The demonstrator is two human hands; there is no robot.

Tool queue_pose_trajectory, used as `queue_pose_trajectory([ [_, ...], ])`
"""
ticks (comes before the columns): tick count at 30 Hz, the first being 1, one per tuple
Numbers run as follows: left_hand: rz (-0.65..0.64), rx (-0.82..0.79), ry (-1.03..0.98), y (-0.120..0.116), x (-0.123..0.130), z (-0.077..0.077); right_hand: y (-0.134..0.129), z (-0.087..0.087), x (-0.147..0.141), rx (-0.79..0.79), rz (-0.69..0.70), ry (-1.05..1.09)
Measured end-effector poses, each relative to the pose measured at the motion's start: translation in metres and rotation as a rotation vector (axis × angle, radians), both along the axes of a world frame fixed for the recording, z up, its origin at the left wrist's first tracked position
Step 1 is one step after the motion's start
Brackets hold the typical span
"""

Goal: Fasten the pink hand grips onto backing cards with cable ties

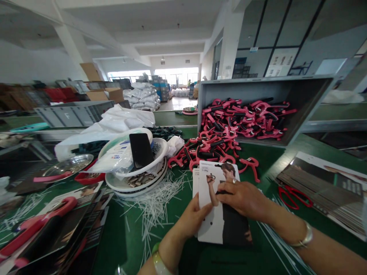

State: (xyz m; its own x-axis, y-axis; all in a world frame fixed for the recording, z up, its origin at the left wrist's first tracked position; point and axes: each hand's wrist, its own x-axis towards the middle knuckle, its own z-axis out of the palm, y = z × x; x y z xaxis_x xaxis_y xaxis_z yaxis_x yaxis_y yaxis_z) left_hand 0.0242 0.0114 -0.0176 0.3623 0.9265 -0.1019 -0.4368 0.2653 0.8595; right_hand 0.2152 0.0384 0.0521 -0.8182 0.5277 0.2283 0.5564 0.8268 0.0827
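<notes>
A printed packaging card (209, 225) with a hand-grip picture is held over the green table, and at least one more card shows behind its left edge. My left hand (192, 215) pinches the left side, thumb on the front. My right hand (241, 196) lies across the card's upper right part, its fingers bent against the printed face; whether they grip anything there is hidden. Just beyond the card lie pink-and-black hand grippers (212, 149) in a heap. One pink hand gripper (250, 166) lies apart, near my right hand.
A grey crate (309, 103) on its side spills hand grippers. Right are red scissors (295, 196) and stacked cards (323, 191). White ties (157, 202) litter the left. Bowls of metal parts (137, 187) carry a phone (141, 150). Finished-looking cards with grips (57, 229) lie near left.
</notes>
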Motion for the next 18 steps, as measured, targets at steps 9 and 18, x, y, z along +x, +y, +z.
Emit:
queue_pose_trajectory([
  [9, -0.079, -0.019, -0.033, 0.004, -0.006, -0.003, -0.003, -0.004, -0.002, 0.046, 0.079, -0.08],
  [18, -0.179, -0.027, 0.003, 0.002, -0.011, 0.004, -0.002, 0.03, -0.015, -0.091, 0.132, -0.278],
])
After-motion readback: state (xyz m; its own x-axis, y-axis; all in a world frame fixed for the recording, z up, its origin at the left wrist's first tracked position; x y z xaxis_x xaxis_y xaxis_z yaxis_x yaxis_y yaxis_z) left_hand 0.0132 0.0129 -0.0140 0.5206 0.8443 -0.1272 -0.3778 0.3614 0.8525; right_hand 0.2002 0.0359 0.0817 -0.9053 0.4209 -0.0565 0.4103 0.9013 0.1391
